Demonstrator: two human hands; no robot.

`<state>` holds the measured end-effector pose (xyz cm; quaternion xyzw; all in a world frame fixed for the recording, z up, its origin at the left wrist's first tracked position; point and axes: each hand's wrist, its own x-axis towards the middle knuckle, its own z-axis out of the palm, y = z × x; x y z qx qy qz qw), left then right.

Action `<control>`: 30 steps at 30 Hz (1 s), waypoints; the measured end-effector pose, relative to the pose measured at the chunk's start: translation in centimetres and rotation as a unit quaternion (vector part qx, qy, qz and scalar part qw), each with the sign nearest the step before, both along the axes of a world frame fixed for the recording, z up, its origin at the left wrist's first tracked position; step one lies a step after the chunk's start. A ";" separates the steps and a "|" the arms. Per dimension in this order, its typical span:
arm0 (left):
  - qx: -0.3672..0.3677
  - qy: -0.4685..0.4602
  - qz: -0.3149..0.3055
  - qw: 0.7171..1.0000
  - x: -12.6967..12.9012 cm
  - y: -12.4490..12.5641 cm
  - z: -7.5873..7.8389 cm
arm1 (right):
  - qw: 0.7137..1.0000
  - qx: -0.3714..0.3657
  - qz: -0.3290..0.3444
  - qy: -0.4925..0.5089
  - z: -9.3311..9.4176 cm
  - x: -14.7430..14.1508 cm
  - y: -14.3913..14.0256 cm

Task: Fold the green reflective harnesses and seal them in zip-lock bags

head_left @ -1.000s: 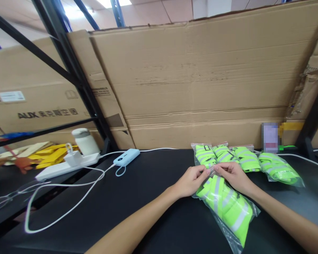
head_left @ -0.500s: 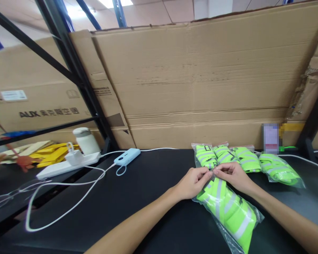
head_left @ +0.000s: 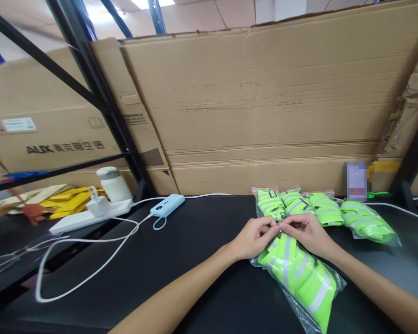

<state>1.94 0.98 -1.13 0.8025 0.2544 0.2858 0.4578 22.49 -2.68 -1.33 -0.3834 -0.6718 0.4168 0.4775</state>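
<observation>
A clear plastic bag with a folded neon-green reflective vest (head_left: 303, 278) lies on the black table (head_left: 195, 260) in front of me. My left hand (head_left: 254, 239) and my right hand (head_left: 304, 232) meet at the bag's far open end, both pinching its edge. Just behind my hands, a row of several similar bagged green vests (head_left: 320, 208) lies against the cardboard wall.
A big cardboard sheet (head_left: 264, 106) stands behind the table. A light-blue power bank (head_left: 167, 205), white cables (head_left: 90, 253), a white power strip (head_left: 87, 218) and a white cup (head_left: 113, 184) lie at the left. Black shelf posts (head_left: 101, 102) rise at the left.
My hands and the bag's open end have shifted slightly; the bag has slid a little toward the right. Nothing else has moved.
</observation>
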 end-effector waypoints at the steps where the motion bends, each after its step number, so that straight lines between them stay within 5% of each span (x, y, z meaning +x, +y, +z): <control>1: -0.003 -0.009 -0.002 1.000 0.1 0.0 0.1 | 1.000 -0.006 0.001 0.002 -0.1 0.0 0.0; 9: -0.043 -0.022 0.017 0.999 0.2 0.1 0.0 | 0.997 -0.039 -0.015 0.057 -0.9 0.3 0.6; 20: -0.116 0.038 -0.068 0.990 -1.2 1.3 1.2 | 0.995 -0.063 -0.031 0.076 -0.6 0.5 0.8; 30: -0.072 0.001 -0.103 0.992 -0.4 0.7 1.6 | 0.983 -0.147 -0.047 0.099 -0.1 0.4 0.6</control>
